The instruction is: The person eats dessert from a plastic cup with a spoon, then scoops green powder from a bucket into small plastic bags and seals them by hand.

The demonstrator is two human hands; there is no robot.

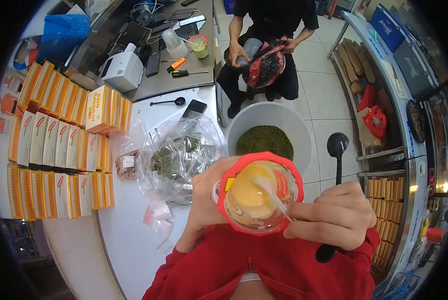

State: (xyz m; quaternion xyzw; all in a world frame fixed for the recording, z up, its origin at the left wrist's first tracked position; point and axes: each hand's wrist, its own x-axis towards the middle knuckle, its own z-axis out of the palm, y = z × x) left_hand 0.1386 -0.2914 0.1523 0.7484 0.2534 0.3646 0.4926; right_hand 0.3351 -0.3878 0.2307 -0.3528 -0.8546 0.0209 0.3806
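Observation:
A clear cup [256, 195] with a red rim and yellow-orange contents is held up close to the camera. My left hand [209, 187] is wrapped round its left side. At the cup's right edge, my right hand [334, 217] pinches a translucent stick or straw [276, 200] that reaches into the cup. A black spoon [338, 145] also shows at my right hand, its bowl pointing up and its other end below the fist. Beyond the cup stands a large pale tub [304, 135] with green crumbly material [265, 141] inside.
Clear plastic bags [186, 155] and a phone [195, 108] lie on the white table [129, 240]. Orange-and-white boxes [49, 140] are stacked at left. A seated person [274, 15] beyond the tub holds a black-and-red bag [266, 67]. Metal shelving [384, 125] stands at right.

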